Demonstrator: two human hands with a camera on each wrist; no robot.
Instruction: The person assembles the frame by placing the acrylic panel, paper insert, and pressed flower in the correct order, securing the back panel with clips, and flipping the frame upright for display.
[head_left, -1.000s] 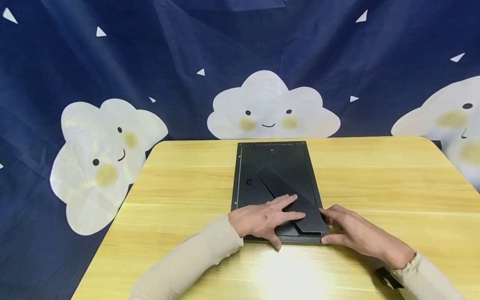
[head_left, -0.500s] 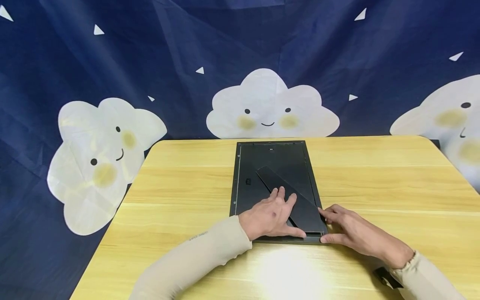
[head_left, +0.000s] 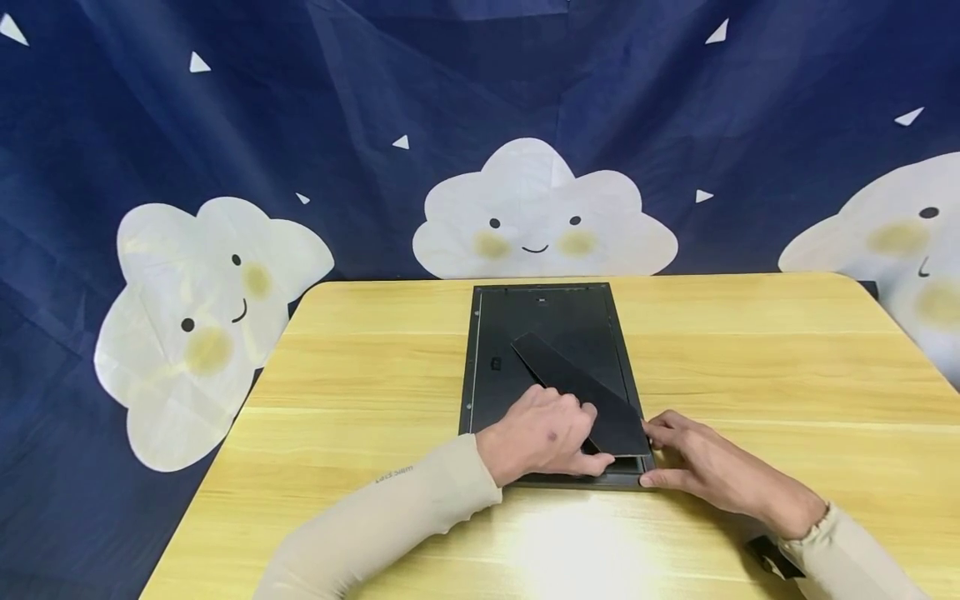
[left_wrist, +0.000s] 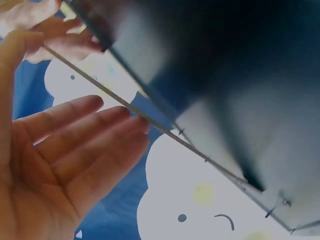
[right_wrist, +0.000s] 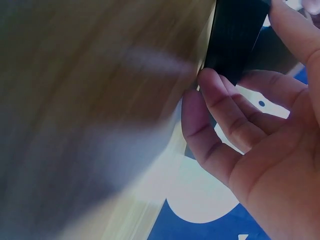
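Note:
A black picture frame (head_left: pixel 555 317) lies back side up on the wooden table. Slanting across its back is a black easel stand (head_left: pixel 600 408), whose near end is raised a little, leaving a dark gap below it. My left hand (head_left: pixel 542 433) holds this stand near its lower end, fingers bent at the left edge and thumb at the bottom edge. In the left wrist view, the thumb and fingertips of the left hand (left_wrist: pixel 65 165) meet the stand's thin edge. With thumb and fingers, my right hand (head_left: pixel 701 467) grips the frame's near right corner, also seen in the right wrist view.
The wooden table (head_left: pixel 360 375) extends on both sides of the frame. Behind it hangs a dark blue cloth (head_left: pixel 360 100) with white smiling clouds. A black strap (head_left: pixel 772 556) is by the right wrist.
My left hand has gone from spread flat over the stand to bent fingers at its edge. The stand's near end has risen slightly. The right hand stays at the frame's corner.

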